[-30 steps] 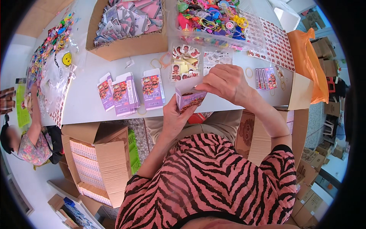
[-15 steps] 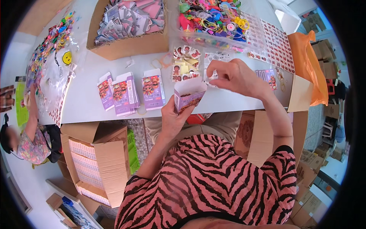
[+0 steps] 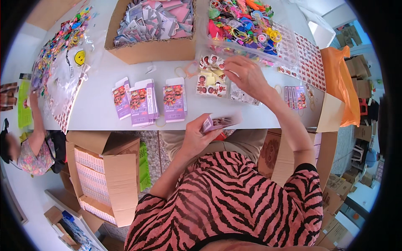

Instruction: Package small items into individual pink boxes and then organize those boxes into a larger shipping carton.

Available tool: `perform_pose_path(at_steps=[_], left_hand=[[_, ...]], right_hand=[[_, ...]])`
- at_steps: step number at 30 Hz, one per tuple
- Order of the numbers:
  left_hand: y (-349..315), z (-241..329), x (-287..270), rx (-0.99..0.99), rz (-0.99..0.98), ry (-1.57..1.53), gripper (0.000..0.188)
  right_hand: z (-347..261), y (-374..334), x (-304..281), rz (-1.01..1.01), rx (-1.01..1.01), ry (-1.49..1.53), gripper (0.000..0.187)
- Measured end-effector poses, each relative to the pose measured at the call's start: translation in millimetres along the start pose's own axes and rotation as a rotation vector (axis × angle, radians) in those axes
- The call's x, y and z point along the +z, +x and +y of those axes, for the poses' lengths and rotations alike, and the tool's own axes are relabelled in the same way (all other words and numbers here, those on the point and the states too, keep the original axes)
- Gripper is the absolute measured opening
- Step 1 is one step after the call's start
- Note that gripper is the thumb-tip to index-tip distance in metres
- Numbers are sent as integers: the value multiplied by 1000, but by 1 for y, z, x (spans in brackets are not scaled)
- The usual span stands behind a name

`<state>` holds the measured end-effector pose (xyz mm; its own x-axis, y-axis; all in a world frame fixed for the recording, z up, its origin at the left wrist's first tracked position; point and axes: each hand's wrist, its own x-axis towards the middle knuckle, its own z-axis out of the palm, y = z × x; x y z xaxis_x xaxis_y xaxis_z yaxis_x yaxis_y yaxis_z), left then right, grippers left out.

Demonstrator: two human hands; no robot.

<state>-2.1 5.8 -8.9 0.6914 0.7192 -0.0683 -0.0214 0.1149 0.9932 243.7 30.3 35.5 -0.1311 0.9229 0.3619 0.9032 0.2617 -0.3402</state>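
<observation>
My left hand (image 3: 197,136) grips a small purple-and-white carton (image 3: 208,124), tipped over to the right with its open end showing small printed pieces inside. Over the right edge of a pile of character stickers (image 3: 210,78), my right hand (image 3: 248,78) has its fingers bent together. Its fingertips are at the stickers, and whatever is between them cannot be made out. A clear packet of black-and-white printed pieces (image 3: 242,95) lies just below that hand. Three groups of flat purple cartons stand to the left: a leftmost one (image 3: 121,100), a middle stack (image 3: 141,104) and a right one (image 3: 173,102).
A cardboard box of pink and grey packets (image 3: 150,54) and a clear bin of colourful trinkets (image 3: 251,47) stand at the back. More purple cartons (image 3: 299,98) and an orange bag (image 3: 341,83) are on the right. At far left, another person's arm (image 3: 37,113) reaches the table.
My right hand has moved left and up, from above the carton to the sticker pile. My left hand has lowered the carton and tilted it over to the right.
</observation>
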Motion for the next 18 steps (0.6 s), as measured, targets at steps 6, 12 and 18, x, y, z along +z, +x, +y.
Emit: perform_pose_path(at_steps=[6, 12, 18], left_hand=[[-6, 10, -14, -53, -52, -7, 35], [-10, 4, -26, 10, 34, 4, 32], [-12, 18, -31, -49, -5, 75, 32]], right_hand=[[3, 12, 12, -52, 148, 141, 11], [-7, 17, 26, -71, 123, 220, 12], [-32, 45, 49, -51, -4, 205, 11]])
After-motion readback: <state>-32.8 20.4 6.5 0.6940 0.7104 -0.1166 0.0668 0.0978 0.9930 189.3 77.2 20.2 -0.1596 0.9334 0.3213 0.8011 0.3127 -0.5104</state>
